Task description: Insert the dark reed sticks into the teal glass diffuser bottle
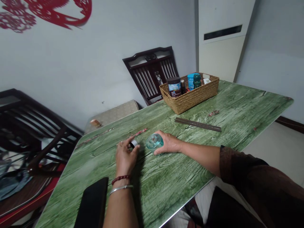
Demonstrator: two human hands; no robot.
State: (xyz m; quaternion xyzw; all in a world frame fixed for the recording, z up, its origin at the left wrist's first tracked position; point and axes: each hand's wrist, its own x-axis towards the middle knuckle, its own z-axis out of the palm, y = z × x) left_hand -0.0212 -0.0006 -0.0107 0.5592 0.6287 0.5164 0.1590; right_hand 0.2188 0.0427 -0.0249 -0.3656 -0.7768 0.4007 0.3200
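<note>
Black flat object (92, 202) at the near table edge, just beside the left forearm (120, 209), with a red bead bracelet (120, 179) and a silver bangle (121, 188) at the wrist. Left hand (125, 156) partly closed, thumb and fingertips pinching a small dark cap (134, 143) with a silver rim. Right hand (168, 143), extending from a dark brown sleeve (237, 167), palm down and cupped over a round aqua glass bottle (154, 141), fingers curved around its far side in a closed hold. Bottle tilted, just beside the cap, both between the hands near the middle of a green wood-grain tabletop (180, 177). Farther along the table, two dark slender sticks (198, 124) and a woven basket (190, 98) containing a dark jar (174, 86), a blue bottle (190, 80) and a teal bottle (197, 80). Beyond the table, a dark slatted chair (150, 74) against a pale wall (95, 63) bearing a red paper-cut (47, 12).
</note>
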